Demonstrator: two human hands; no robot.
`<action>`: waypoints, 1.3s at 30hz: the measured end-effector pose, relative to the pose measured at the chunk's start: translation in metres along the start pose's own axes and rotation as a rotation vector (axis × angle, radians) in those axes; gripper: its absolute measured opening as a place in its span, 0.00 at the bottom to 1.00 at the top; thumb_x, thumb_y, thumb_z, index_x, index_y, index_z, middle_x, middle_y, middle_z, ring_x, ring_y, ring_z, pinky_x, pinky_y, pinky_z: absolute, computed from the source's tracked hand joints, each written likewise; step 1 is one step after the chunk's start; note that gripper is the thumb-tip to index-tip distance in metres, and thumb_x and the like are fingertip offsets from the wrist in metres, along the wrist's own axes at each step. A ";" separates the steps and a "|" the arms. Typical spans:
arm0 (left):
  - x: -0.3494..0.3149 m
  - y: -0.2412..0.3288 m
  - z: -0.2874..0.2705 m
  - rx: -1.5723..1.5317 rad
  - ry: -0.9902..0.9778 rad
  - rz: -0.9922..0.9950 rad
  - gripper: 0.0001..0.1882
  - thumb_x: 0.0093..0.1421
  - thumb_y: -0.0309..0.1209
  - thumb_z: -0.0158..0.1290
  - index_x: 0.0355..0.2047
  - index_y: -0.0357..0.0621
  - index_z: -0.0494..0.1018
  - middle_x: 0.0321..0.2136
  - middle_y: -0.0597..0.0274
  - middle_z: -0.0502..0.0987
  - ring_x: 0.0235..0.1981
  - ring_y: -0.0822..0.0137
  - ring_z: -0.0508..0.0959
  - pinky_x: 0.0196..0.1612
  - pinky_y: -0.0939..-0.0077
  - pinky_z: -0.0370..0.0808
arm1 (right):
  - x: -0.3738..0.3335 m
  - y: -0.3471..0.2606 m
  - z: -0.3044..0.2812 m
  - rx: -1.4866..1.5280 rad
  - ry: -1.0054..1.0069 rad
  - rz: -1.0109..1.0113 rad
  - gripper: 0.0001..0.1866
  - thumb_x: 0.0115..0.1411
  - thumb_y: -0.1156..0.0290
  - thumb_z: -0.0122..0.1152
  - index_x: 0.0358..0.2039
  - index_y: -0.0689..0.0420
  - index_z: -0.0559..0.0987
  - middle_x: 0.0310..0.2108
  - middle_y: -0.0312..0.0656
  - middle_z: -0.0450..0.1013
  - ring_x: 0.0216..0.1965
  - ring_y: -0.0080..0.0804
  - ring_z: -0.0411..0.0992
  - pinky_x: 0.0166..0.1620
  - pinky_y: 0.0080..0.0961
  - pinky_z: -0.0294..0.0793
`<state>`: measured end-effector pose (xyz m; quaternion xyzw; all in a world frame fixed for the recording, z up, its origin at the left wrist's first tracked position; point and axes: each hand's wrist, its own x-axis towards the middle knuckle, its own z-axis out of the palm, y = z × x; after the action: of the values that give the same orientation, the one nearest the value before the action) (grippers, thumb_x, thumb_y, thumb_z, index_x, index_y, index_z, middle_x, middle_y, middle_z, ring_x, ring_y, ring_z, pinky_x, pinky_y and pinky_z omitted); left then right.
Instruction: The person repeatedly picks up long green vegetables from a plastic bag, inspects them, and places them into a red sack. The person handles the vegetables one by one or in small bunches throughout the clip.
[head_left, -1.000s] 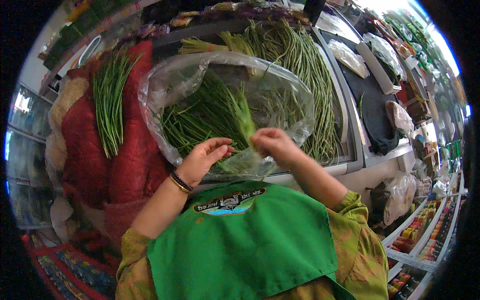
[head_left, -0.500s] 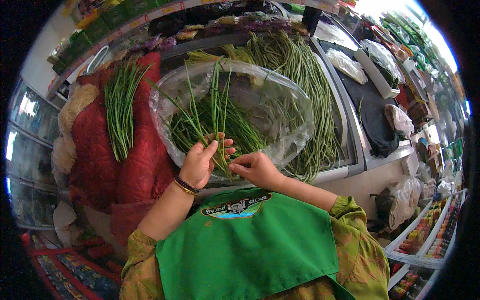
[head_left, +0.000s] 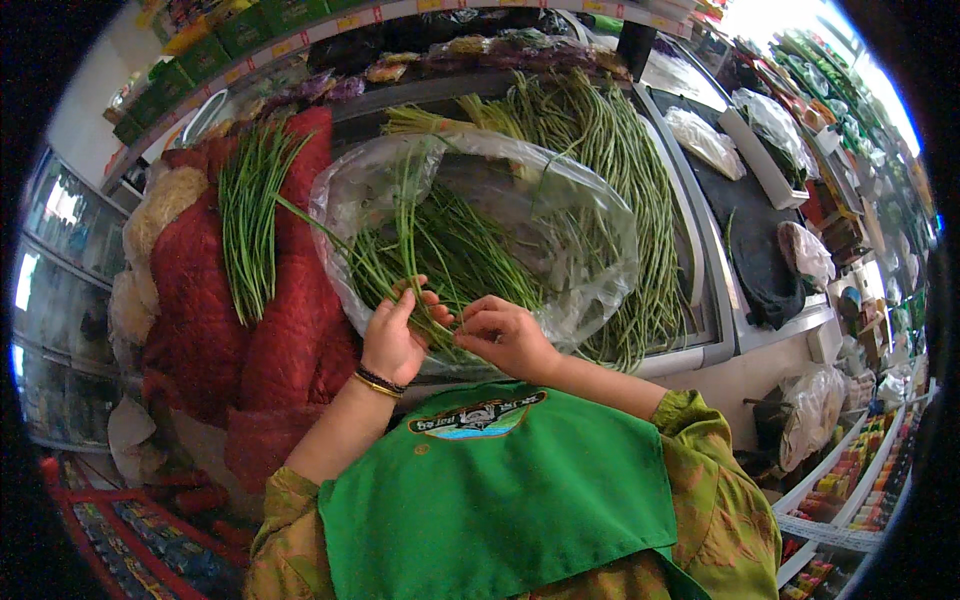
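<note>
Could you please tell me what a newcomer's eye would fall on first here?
Probably the clear plastic bag, open in the middle, with loose green stalks inside; at its near edge the left hand holds a few long stalks, with the right hand close beside. Next, perhaps, the red quilted cover on the left, with a bunch of green stalks lying on it. The bright green apron below also stands out.
</note>
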<state>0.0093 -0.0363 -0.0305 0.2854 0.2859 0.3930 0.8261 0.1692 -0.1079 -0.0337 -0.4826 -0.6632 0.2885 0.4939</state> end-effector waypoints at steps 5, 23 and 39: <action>0.006 0.018 -0.013 -0.043 0.130 0.057 0.10 0.59 0.32 0.38 0.39 0.45 0.64 0.24 0.67 0.69 0.25 0.71 0.69 0.35 0.67 0.70 | -0.009 0.012 -0.020 0.241 0.013 0.058 0.05 0.48 0.72 0.57 0.23 0.61 0.74 0.21 0.38 0.69 0.22 0.22 0.65 0.24 0.17 0.64; -0.034 0.051 -0.012 0.147 -0.085 -0.090 0.12 0.59 0.33 0.37 0.40 0.42 0.62 0.20 0.67 0.63 0.18 0.75 0.61 0.26 0.75 0.64 | 0.112 0.015 0.009 0.216 0.078 0.166 0.29 0.46 0.70 0.59 0.49 0.60 0.61 0.41 0.41 0.66 0.28 0.21 0.68 0.31 0.19 0.69; -0.046 0.076 -0.039 0.185 -0.137 -0.026 0.12 0.58 0.34 0.40 0.40 0.43 0.62 0.18 0.68 0.62 0.15 0.77 0.60 0.19 0.82 0.59 | 0.054 0.098 -0.071 -0.420 0.242 0.370 0.25 0.43 0.60 0.61 0.41 0.59 0.71 0.36 0.51 0.69 0.38 0.42 0.68 0.40 0.30 0.67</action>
<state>-0.0795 -0.0239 0.0080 0.3829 0.2674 0.3339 0.8188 0.2680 -0.0292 -0.0727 -0.7177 -0.5455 0.1705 0.3980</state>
